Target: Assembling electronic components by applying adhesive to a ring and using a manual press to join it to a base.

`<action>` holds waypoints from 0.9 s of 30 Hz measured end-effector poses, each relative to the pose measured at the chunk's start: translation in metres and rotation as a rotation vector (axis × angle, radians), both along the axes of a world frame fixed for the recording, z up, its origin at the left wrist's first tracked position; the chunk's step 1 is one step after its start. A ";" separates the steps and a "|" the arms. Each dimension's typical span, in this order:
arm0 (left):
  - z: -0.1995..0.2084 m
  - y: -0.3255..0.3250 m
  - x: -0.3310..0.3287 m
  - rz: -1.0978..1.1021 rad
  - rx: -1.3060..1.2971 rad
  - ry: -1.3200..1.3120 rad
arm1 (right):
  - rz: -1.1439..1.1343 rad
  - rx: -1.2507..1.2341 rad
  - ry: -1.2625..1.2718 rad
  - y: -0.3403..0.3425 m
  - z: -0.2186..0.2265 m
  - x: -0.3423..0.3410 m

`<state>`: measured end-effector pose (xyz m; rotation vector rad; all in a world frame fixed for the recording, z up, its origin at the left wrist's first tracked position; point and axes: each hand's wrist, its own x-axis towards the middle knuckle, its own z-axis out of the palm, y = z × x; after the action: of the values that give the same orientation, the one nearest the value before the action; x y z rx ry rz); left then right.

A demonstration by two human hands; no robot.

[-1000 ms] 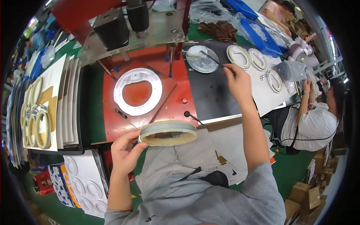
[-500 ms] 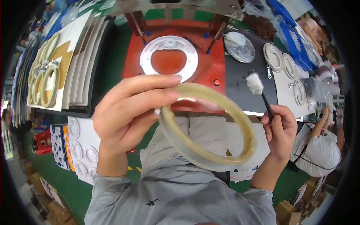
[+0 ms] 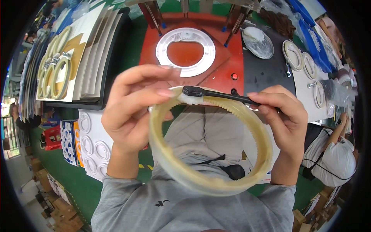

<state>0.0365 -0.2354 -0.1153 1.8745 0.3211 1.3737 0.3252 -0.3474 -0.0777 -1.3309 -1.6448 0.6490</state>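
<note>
My left hand (image 3: 133,104) pinches the upper left rim of a translucent yellowish ring (image 3: 255,162), which has gear teeth along part of its inner side. The ring hangs tilted in front of my grey shirt. Between the thumb and fingers of my right hand (image 3: 284,118) is the handle of a black brush (image 3: 224,94). Its head, loaded with white grease (image 3: 191,99), lies against the ring's inner toothed wall, close to my left fingertips. Beyond my hands, a white ring-shaped part (image 3: 164,58) lies flat on the red base plate (image 3: 148,54).
A shallow dish (image 3: 259,48) with white grease sits at the back right. More rings with metal clips (image 3: 293,56) lie on a pale board to its right. On the left, ring parts (image 3: 58,79) rest on upright card sheets. Metal posts (image 3: 232,27) rise behind the plate. Another person (image 3: 336,158) is at far right.
My right hand has brought the brush leftward and turned its bristles down onto the ring's inner wall. The ring now sits slightly lower and more face-on, still held by my left hand.
</note>
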 end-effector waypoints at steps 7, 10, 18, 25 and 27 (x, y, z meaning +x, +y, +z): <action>0.005 0.004 -0.016 0.003 0.147 0.147 | -0.052 -0.043 -0.528 -0.032 0.057 -0.001; 0.019 0.004 -0.019 -0.039 0.392 0.325 | -0.007 -0.209 -0.669 -0.046 0.089 -0.005; 0.040 -0.011 0.001 -0.196 0.710 0.426 | 0.338 -0.402 -0.683 -0.028 0.105 0.009; 0.052 -0.001 -0.011 -0.125 0.681 0.535 | -0.033 -0.546 0.137 -0.043 0.038 0.099; 0.051 0.000 -0.024 -0.043 0.567 0.563 | -0.206 -0.326 0.484 -0.027 -0.010 0.105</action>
<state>0.0122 -0.2354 -0.0645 2.7194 0.1684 0.9349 0.4303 -0.3739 -0.0875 -1.4085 -1.0281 1.0508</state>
